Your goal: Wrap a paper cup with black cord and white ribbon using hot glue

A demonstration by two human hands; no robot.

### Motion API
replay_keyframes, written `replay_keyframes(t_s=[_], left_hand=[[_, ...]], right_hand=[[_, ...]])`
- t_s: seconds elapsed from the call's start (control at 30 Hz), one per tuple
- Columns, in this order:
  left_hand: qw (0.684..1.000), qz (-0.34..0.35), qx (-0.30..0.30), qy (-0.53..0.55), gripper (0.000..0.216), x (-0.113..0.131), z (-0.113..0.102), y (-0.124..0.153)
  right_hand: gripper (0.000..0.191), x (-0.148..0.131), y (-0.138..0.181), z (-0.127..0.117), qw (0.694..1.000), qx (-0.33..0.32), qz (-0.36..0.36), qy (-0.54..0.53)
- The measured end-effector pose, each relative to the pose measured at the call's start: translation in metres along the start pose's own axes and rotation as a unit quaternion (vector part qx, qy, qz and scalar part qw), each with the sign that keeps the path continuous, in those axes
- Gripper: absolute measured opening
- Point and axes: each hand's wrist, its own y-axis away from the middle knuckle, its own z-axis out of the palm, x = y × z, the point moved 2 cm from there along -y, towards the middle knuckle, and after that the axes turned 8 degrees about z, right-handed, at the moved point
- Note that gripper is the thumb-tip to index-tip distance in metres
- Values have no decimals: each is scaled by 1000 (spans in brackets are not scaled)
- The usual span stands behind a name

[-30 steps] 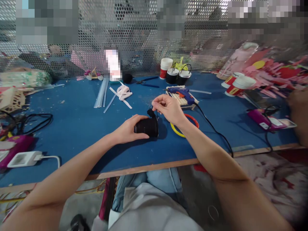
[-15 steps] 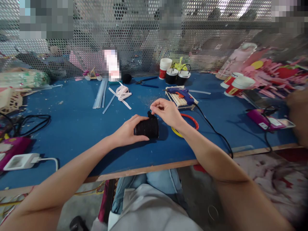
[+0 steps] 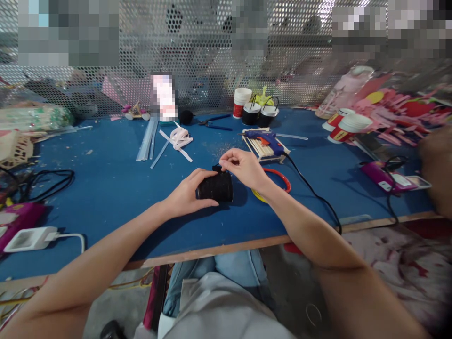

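A black cylinder (image 3: 216,187) lies on its side on the blue table (image 3: 113,179). My left hand (image 3: 189,193) is wrapped round its left end and holds it steady. My right hand (image 3: 243,168) pinches a small black piece (image 3: 216,167) against the top of the cylinder's right end. Red and yellow rings (image 3: 278,176) lie just right of the cylinder, partly under my right wrist.
A blue glue gun (image 3: 265,138) rests on wooden sticks behind my right hand, its black cord running to the table's front edge. Paper cups (image 3: 243,100), pliers (image 3: 213,123), white ribbon (image 3: 181,137), clear glue sticks (image 3: 148,136) and a perforated metal screen stand farther back. Chargers and cables sit left.
My right hand has come down and left with the small black piece, from above the cylinder onto its top. My left hand has stayed on the cylinder.
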Motion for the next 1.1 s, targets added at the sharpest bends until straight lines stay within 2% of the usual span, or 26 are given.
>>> replay_keyframes(t_s=[0.3, 0.57, 0.63, 0.73, 0.8, 0.87, 0.97, 1.03, 1.1], left_hand=[[1000, -9, 17, 21, 64, -3, 2, 1], [998, -10, 41, 56, 62, -5, 5, 1], [997, -5, 51, 60, 63, -4, 5, 1], [996, -6, 68, 49, 63, -4, 4, 1], [996, -13, 82, 33, 63, -5, 4, 1], [995, -24, 100, 15, 61, -7, 4, 0], [991, -36, 127, -13, 59, -9, 4, 1], [990, -37, 137, -28, 59, -9, 4, 1], [989, -36, 139, -38, 59, -9, 4, 2]], right_hand=[[11, 3, -3, 1, 999, -32, 15, -8], [22, 16, -14, 6, 992, -89, 87, -1], [22, 19, -17, 5, 992, -76, 99, 19], [19, 17, -19, -2, 994, -20, 94, 43], [24, 12, -15, -9, 994, 20, 87, 56], [34, 5, -8, -12, 995, 30, 88, 41], [43, -5, 5, -10, 994, -35, 104, -22], [44, -11, 12, -5, 991, -84, 99, -41], [43, -15, 16, -1, 989, -108, 90, -50]])
